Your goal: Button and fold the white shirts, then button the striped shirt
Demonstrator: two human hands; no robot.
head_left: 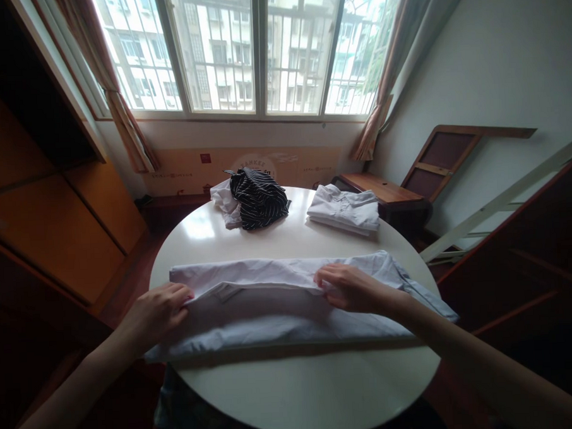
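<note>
A white shirt (271,310) lies across the round white table (303,391), folded lengthwise into a long band. My left hand (155,312) grips the folded edge at the shirt's left end, fingers curled over the cloth. My right hand (348,287) pinches the same folded edge right of the middle, near the collar end. Both hands rest on the fabric.
At the table's far side sits a crumpled black striped garment (259,196) on some white cloth (223,204), and a neatly folded white shirt (345,210) to its right. Wooden cabinets stand at left, a low wooden desk (379,188) and a leaning panel at right, and a barred window behind.
</note>
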